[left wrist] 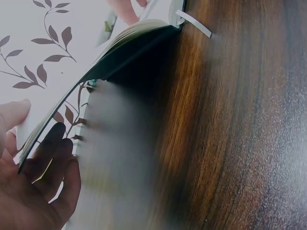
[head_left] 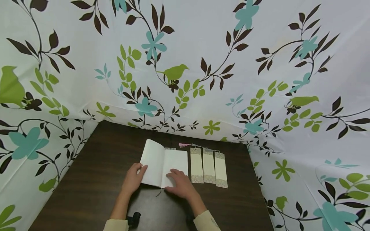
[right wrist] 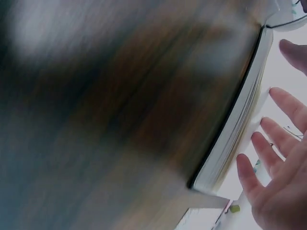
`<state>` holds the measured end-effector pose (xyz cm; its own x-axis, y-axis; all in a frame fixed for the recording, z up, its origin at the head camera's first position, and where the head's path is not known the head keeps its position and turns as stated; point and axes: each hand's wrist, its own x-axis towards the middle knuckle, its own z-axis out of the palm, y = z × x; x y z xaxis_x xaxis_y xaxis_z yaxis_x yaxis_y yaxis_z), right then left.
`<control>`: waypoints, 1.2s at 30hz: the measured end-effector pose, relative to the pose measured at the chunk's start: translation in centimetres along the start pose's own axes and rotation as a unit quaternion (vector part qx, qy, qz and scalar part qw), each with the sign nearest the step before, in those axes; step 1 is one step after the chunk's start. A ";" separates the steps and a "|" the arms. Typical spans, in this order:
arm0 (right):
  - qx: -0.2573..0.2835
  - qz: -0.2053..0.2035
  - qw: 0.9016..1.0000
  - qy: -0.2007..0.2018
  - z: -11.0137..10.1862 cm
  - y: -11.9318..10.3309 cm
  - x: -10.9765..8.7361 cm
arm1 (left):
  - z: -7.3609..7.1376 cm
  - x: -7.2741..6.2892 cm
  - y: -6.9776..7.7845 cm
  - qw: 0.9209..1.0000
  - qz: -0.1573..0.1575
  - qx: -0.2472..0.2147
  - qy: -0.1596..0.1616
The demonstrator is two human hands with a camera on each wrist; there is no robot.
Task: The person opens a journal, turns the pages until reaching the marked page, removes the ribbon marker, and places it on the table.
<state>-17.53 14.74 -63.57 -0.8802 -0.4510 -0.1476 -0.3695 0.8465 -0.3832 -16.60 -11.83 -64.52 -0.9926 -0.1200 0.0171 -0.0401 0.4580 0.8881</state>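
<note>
An open notebook with blank white pages (head_left: 176,159) lies on the dark wooden table. Its left half is lifted off the tabletop, and my left hand (head_left: 133,178) pinches that outer edge, thumb on the page and fingers beneath the dark cover (left wrist: 139,55). My right hand (head_left: 182,185) rests on the lower part of the right page, its fingers spread and nearly straight. In the right wrist view the fingertips (right wrist: 244,165) touch or hover just over the paper; which one is unclear. A thin ribbon marker (left wrist: 195,24) hangs from the bottom of the spine.
Right of the notebook lie three cream bookmarks (head_left: 208,165) with patterned ends, side by side. A pink tassel (head_left: 184,145) lies above them. A patterned strip (head_left: 170,148) peeks out behind the notebook's top edge. Leaf-printed white cloth (head_left: 185,122) borders the table (head_left: 95,173).
</note>
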 end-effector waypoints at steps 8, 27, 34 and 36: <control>-0.024 0.006 1.000 -0.018 -0.5 1.0 -0.5 | -1.1 -0.4 1.7 0.999 -0.019 0.009 -0.032; -0.028 -0.010 0.999 -0.020 -0.9 1.2 -0.6 | -0.7 -0.5 0.6 0.999 0.021 -0.033 -0.011; -0.029 -0.012 0.999 -0.027 -1.3 1.1 -0.6 | -1.1 -0.6 1.6 0.998 -0.038 -0.011 -0.051; -0.032 -0.019 0.999 -0.027 -1.4 1.2 -0.7 | -1.2 -0.6 1.6 0.998 -0.042 -0.008 -0.055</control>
<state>-17.79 16.49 -62.62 -0.8479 -0.4971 -0.1840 -0.4226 0.8435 -0.3315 -15.94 -12.04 -62.52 -0.9923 -0.0602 -0.1082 -0.1236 0.4364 0.8912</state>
